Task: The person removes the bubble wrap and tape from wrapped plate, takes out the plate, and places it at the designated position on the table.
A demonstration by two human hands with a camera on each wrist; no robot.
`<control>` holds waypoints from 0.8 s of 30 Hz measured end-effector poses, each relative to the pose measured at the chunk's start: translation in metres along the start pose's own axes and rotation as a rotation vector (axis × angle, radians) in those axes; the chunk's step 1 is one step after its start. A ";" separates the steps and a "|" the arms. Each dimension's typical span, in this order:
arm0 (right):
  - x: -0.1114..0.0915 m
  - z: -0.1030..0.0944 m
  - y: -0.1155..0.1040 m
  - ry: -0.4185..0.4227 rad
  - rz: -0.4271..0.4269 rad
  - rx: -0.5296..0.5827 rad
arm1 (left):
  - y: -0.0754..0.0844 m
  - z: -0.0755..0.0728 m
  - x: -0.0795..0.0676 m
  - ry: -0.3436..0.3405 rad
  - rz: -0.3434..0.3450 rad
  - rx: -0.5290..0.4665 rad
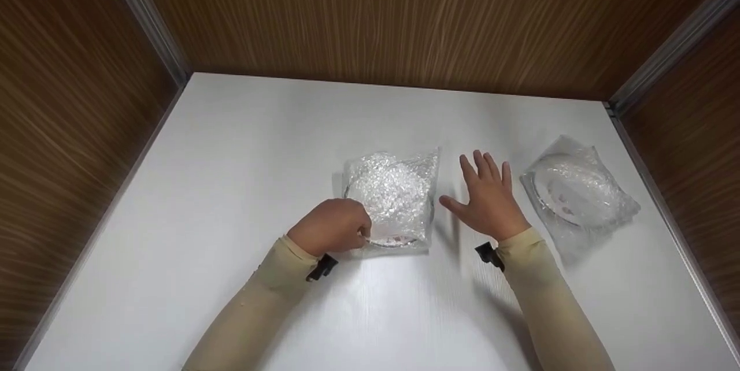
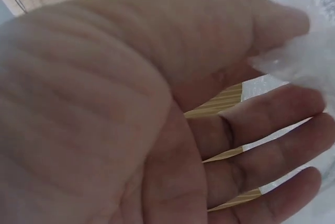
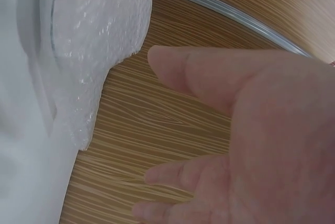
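Note:
A plate in bubble wrap (image 1: 396, 192) lies mid-table, its dark rim line and some reddish print showing at the near edge. My left hand (image 1: 335, 225) is at its near left corner, thumb and index finger pinching a fold of the bubble wrap (image 2: 301, 62); the other fingers are loosely bent in the left wrist view. My right hand (image 1: 488, 200) hovers just right of the package with fingers spread and straight, holding nothing. In the right wrist view the bubble-wrapped package (image 3: 102, 20) is beyond the thumb, apart from it.
A second plate in clear wrapping (image 1: 578, 189) lies on the right side of the white table (image 1: 243, 145), its wrapping spread toward the near side. Wood-grain panels (image 1: 381, 18) with metal edge strips enclose the back and both sides.

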State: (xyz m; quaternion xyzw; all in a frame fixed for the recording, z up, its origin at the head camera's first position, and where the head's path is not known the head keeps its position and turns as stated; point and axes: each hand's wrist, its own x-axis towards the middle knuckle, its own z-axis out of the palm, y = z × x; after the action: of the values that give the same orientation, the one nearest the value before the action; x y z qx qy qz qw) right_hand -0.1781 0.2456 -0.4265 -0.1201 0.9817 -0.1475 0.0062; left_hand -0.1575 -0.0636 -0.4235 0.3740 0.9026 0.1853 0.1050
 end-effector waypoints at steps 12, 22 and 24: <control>0.001 0.000 -0.001 -0.011 -0.009 0.022 | -0.003 -0.008 -0.004 -0.164 -0.099 -0.124; 0.001 0.002 0.000 -0.016 -0.041 0.035 | -0.033 -0.005 0.011 0.007 -0.182 -0.147; 0.001 0.002 -0.001 -0.007 -0.066 0.039 | -0.037 -0.002 0.015 0.095 -0.172 -0.125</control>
State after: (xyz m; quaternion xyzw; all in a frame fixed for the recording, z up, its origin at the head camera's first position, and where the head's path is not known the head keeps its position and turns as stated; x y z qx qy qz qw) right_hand -0.1785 0.2445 -0.4282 -0.1526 0.9741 -0.1664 0.0072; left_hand -0.1918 -0.0775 -0.4377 0.2789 0.9220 0.2490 0.1005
